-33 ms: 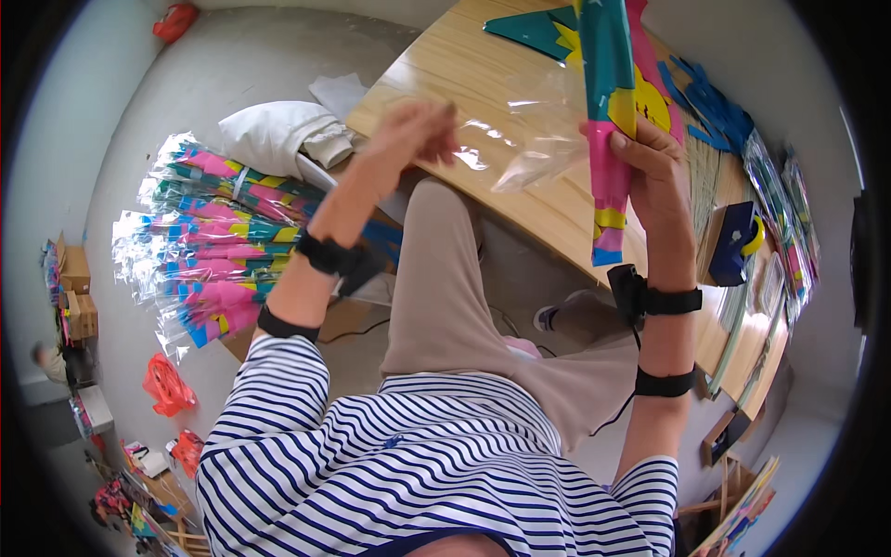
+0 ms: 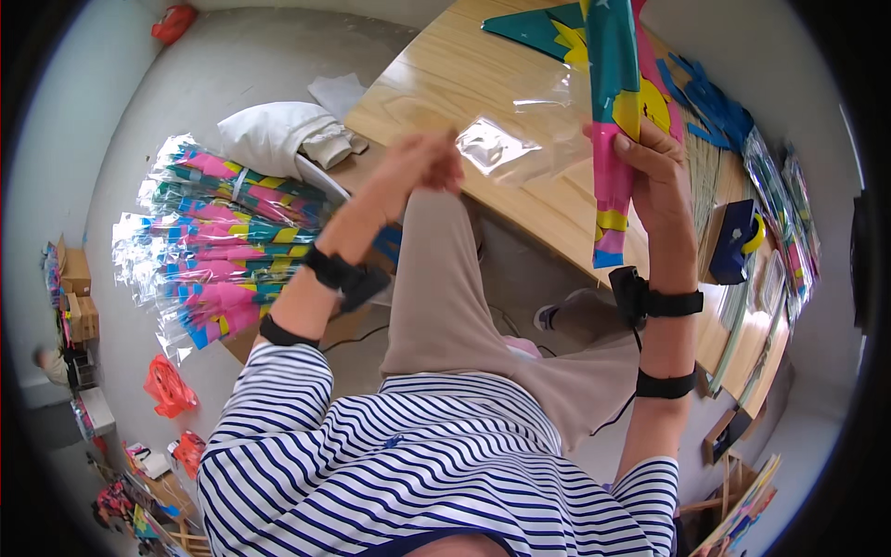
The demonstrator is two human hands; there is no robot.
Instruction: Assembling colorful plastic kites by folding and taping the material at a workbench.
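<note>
My right hand [image 2: 657, 167] is wrapped round a folded kite [image 2: 610, 200] in teal, pink, yellow and blue, held upright above the table. A yellow sun face shows on it. My left hand [image 2: 422, 167] is slightly blurred, its fingers curled together over the table's near edge by my knee. Whether it grips something is hidden. Beside these fingers a clear plastic sleeve [image 2: 501, 148] stretches over the tabletop toward the kite, its left end close to my left hand. A teal triangular piece [image 2: 534, 32] with a yellow shape lies at the far side.
On the left, several bundled colourful kites in clear wrap [image 2: 237, 237] lie beside a white cloth [image 2: 278, 130]. Blue strips [image 2: 705, 102], thin rods [image 2: 707, 176] and a blue tape dispenser [image 2: 733, 241] occupy the table's right side. A red plastic bag [image 2: 167, 385] rests on the floor.
My left hand has come slightly nearer to me, down toward my knee. The clear sleeve has shifted and shows brighter glare. My right hand and the kite are almost unmoved.
</note>
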